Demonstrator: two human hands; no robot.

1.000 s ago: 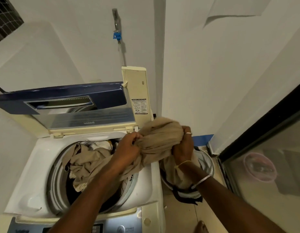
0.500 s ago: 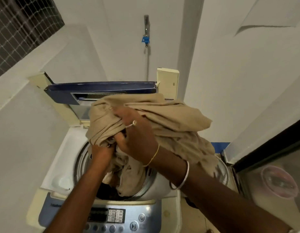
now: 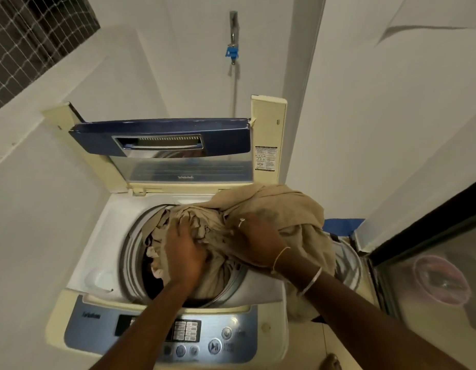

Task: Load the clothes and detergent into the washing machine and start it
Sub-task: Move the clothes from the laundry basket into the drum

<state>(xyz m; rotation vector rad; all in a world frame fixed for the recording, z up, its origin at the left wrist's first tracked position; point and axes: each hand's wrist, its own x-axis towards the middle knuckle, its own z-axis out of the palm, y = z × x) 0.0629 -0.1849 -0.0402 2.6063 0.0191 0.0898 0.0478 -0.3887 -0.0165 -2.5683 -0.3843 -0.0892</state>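
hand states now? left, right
Left hand: on the cloth over the drum, fingers sunk in folds; grip cannot be told.
Right hand: closed, gripping the cloth.

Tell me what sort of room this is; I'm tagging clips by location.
Probably a home laundry or utility corner: a top-loading washing machine with its lid raised, a water tap on the wall above it, and beige clothes bunched over the drum.

dim indoor light, soft focus, wide-angle bending at edges
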